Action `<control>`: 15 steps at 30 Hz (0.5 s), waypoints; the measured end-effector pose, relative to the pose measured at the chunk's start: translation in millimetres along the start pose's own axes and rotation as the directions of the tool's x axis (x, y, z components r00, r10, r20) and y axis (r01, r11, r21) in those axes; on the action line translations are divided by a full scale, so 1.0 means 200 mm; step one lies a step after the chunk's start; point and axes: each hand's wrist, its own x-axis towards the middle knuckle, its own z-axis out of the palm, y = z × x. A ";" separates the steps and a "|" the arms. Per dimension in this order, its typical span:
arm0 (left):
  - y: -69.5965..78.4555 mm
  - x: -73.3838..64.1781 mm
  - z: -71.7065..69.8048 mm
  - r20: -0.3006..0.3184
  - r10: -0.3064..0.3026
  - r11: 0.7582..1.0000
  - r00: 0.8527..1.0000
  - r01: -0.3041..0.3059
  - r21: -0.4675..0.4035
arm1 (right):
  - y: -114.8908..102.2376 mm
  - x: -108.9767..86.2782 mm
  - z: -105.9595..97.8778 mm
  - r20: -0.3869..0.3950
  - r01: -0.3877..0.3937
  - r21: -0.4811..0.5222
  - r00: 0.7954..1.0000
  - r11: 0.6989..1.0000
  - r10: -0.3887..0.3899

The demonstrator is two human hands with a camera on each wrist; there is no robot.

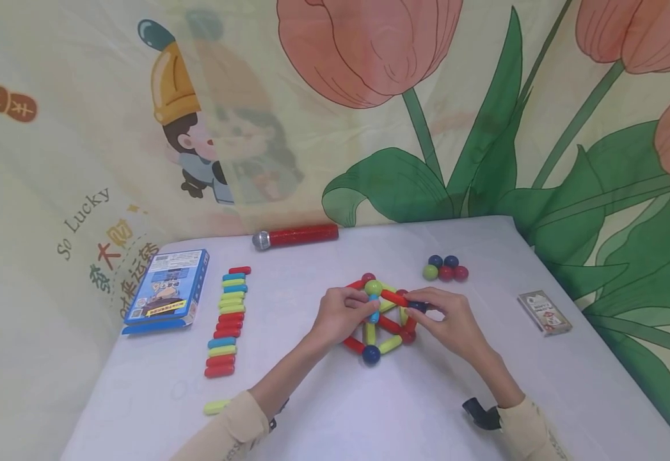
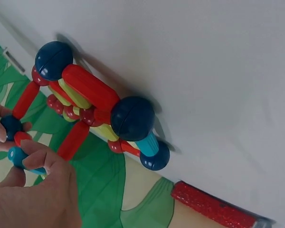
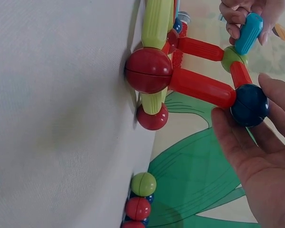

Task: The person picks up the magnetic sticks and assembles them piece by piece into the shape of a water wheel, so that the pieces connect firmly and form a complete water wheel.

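Observation:
A structure of magnetic sticks and balls stands on the white table, with a dark blue ball point(image 1: 372, 355) at its near corner. My left hand point(image 1: 337, 317) pinches a light blue stick point(image 3: 249, 33) at the raised top, next to a green ball point(image 1: 372, 288). From that ball a red stick point(image 1: 394, 298) leads to a dark blue ball point(image 3: 249, 105), which my right hand point(image 1: 455, 323) grips between thumb and fingers. Another red stick point(image 3: 204, 88) slopes from this ball down to a red ball point(image 3: 148, 71) at table level.
Left of the structure lies a column of coloured sticks point(image 1: 231, 317), with a lone yellow-green stick point(image 1: 215, 407) nearer. A blue box point(image 1: 167, 288) sits at far left. Behind are a red microphone point(image 1: 300, 235) and several loose balls point(image 1: 445, 272). A small card box point(image 1: 544, 312) lies at right.

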 end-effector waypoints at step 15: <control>-0.16 -0.03 -0.18 -0.039 0.180 0.939 0.983 -0.160 0.305 | 0.26 0.10 -0.23 -0.129 -0.115 -0.163 0.987 0.980 0.095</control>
